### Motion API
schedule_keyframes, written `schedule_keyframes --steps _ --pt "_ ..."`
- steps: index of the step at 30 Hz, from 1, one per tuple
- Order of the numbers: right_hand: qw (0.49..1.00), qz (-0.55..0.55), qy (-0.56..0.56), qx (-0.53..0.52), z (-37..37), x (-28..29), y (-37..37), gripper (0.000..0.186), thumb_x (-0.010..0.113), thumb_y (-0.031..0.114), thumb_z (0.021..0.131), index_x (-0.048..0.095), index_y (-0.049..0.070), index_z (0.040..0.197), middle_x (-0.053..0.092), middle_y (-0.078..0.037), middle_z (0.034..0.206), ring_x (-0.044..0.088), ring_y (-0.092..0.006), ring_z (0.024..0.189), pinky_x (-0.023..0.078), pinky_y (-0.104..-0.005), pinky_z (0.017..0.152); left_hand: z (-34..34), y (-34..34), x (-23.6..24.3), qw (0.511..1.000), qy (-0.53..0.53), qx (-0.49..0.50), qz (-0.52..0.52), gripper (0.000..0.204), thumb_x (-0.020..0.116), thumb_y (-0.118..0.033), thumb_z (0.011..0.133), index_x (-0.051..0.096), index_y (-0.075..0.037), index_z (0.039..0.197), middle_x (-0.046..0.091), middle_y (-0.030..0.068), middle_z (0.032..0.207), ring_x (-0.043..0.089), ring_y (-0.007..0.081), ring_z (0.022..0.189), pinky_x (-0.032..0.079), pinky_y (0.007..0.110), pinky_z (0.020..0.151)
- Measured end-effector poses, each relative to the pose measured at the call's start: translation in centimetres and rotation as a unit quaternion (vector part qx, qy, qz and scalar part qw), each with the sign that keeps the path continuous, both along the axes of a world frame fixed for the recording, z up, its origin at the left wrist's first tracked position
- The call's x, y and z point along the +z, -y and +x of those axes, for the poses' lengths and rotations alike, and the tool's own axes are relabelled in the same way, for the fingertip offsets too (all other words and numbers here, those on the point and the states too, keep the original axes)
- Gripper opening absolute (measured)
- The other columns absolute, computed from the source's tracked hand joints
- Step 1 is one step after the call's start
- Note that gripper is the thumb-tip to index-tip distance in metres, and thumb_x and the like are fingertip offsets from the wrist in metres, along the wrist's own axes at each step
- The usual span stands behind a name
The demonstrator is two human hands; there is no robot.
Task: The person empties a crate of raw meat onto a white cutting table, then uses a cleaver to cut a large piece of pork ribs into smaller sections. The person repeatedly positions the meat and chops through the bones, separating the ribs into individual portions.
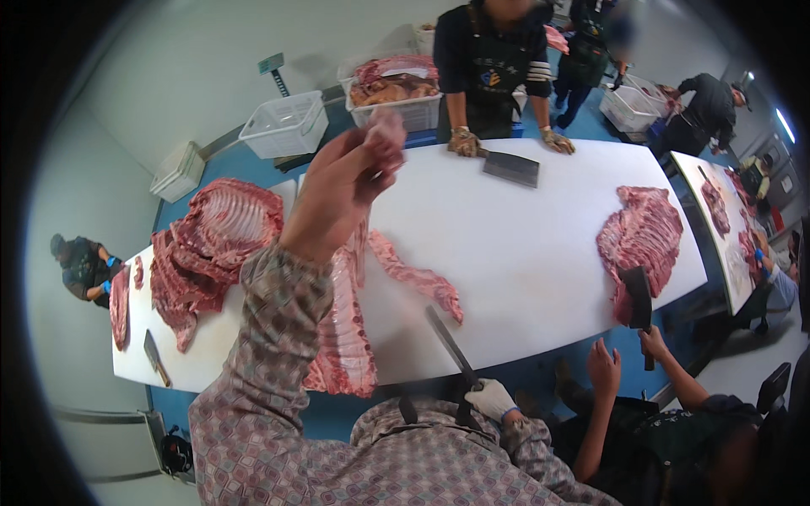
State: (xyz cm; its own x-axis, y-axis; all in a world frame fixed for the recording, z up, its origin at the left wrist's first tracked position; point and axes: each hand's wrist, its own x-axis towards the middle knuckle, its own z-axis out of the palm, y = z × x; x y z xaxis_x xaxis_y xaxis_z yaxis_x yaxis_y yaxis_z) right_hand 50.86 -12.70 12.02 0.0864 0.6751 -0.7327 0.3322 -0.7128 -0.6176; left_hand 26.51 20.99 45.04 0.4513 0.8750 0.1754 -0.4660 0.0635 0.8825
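Observation:
My left hand (pixel 331 198), bare, is raised above the table with its fingers closed round a piece of raw meat (pixel 386 142). That piece is slightly blurred. Down by the table's near edge, my right hand (pixel 491 400) wears a white glove and grips a long narrow knife (pixel 450 341). The blade points away from me and to the left. Below my left forearm lies a rack of ribs (pixel 344 337), partly hidden by the sleeve. Beside it, a long strip of meat (pixel 415 271) rests on the white table (pixel 506 244).
Large rib slabs (pixel 224 232) and a small knife (pixel 155 358) lie left. Across the table, a gloved person (pixel 498 84) stands by a cleaver (pixel 510 169). At right, another person's hand (pixel 654 344) holds a cleaver (pixel 637 299) against ribs (pixel 641 236). White crates (pixel 285 125) stand behind.

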Motion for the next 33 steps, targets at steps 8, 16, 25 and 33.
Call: schedule_keyframes --steps 8,16,25,33 --pt "0.993 -0.036 -0.035 -0.110 2.3 0.9 8.0 0.026 0.077 0.024 0.088 0.076 0.000 0.096 0.074 -0.010 0.078 0.070 -0.0198 0.074 0.054 -0.0365 0.072 17.8 0.6 -19.4 0.847 -0.343 -0.134 0.384 0.042 0.069 -0.024 0.109 0.062 -0.002 0.143 0.067 0.0178 0.121 0.067 0.0293 0.112 0.055 0.043 0.100" --pt "0.993 -0.050 0.012 -0.107 3.8 -0.5 10.7 0.027 0.080 0.025 0.091 0.075 -0.001 0.097 0.072 -0.009 0.079 0.068 -0.0183 0.074 0.052 -0.0371 0.070 8.6 8.8 -41.2 0.665 -0.642 0.044 0.378 0.052 0.065 -0.006 0.094 0.064 -0.008 0.146 0.062 0.0158 0.152 0.053 0.0368 0.148 0.039 0.054 0.126" --pt "0.992 -0.027 -0.006 -0.122 5.0 1.3 8.7 0.018 0.077 0.017 0.091 0.071 0.001 0.091 0.065 -0.004 0.069 0.062 -0.0143 0.061 0.047 -0.0342 0.057 8.9 5.9 -42.2 0.580 -0.634 0.011 0.511 0.025 0.067 -0.021 0.097 0.070 -0.013 0.121 0.068 0.0030 0.119 0.060 0.0275 0.129 0.040 0.054 0.121" --pt "0.991 -0.031 0.001 -0.129 4.4 2.2 4.8 0.019 0.076 0.017 0.092 0.066 0.002 0.088 0.062 -0.002 0.067 0.058 -0.0141 0.054 0.045 -0.0339 0.051 0.6 11.4 -39.0 0.536 -0.587 -0.175 0.581 0.024 0.069 -0.027 0.097 0.074 -0.016 0.117 0.068 0.0003 0.116 0.059 0.0249 0.127 0.048 0.048 0.103"
